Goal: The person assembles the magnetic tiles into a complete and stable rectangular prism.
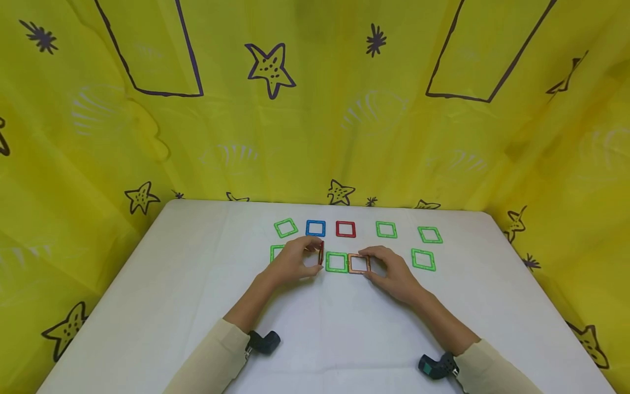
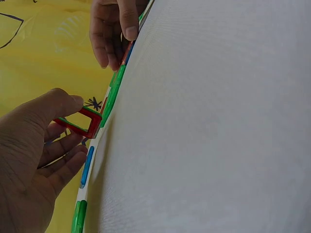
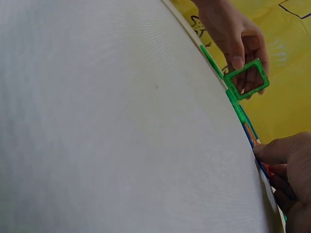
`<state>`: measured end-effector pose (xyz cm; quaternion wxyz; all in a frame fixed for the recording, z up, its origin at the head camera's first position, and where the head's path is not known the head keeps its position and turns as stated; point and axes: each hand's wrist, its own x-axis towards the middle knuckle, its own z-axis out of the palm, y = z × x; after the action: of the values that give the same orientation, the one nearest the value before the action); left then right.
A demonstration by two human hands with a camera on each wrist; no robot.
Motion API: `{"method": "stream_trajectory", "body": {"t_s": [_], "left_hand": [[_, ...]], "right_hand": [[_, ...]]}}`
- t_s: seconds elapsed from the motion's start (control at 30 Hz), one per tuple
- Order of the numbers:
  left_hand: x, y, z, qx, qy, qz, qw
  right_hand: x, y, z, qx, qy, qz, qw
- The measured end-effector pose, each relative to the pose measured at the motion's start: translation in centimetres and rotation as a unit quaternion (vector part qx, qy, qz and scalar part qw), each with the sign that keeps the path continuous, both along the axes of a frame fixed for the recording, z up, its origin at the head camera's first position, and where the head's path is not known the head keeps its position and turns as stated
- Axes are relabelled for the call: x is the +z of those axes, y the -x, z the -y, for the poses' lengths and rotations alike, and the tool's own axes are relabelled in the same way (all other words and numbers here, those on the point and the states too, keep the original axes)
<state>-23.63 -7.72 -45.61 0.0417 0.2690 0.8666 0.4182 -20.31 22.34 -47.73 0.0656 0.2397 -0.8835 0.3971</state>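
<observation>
Left hand (image 1: pixel 289 261) pinches red-and-green frame (image 1: pixel 321 254); right hand (image 1: pixel 394 273) pinches orange frame (image 1: pixel 355 272) beside green frame (image 1: pixel 337 271). Curtain (image 1: pixel 305 137) starfish-printed.

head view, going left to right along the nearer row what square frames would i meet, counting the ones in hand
Partly hidden green frame behind the left hand → upright reddish frame in that hand's grip → middle green frame → orange frame, pinched by the right hand → far-right green frame.

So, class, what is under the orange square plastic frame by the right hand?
A blue plastic edge shows beneath the orange frame; the rest is covered by that frame and the right fingers.
</observation>
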Motion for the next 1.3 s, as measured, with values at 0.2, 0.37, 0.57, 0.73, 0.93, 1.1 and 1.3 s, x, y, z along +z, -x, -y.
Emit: {"method": "stream_trajectory", "body": {"t_s": [0.2, 0.37, 0.57, 0.73, 0.93, 1.1, 1.3], "left_hand": [[-0.2, 0.1, -0.1, -0.008, -0.012, 0.0, 0.9999], [-0.3, 0.2, -0.1, -0.015, -0.023, -0.002, 0.9996], [-0.4, 0.3, -0.2, -0.021, -0.031, -0.008, 0.9993], [-0.3, 0.2, -0.3, -0.017, -0.028, -0.001, 0.9995], [-0.5, 0.2, -0.5, -0.009, -0.022, 0.011, 0.9997], [-1.1, 0.3, -0.5, -0.013, -0.042, 0.006, 0.999], [-2.1, 0.3, -0.5, -0.003, -0.051, 0.009, 0.9986]], "right_hand": [[0.0, -0.1, -0.1, -0.008, 0.004, 0.021, 0.9997], [-0.1, -0.1, -0.1, -0.009, 0.004, 0.022, 0.9997], [0.0, 0.0, -0.1, -0.005, 0.011, 0.021, 0.9997], [-0.1, 0.0, 0.0, -0.001, 0.018, 0.024, 0.9995], [-0.2, -0.1, 0.0, -0.008, 0.018, 0.027, 0.9994], [-0.3, -0.1, 0.1, -0.008, 0.026, 0.016, 0.9995], [-0.5, -0.2, 0.1, -0.006, 0.036, 0.012, 0.9992]]}}
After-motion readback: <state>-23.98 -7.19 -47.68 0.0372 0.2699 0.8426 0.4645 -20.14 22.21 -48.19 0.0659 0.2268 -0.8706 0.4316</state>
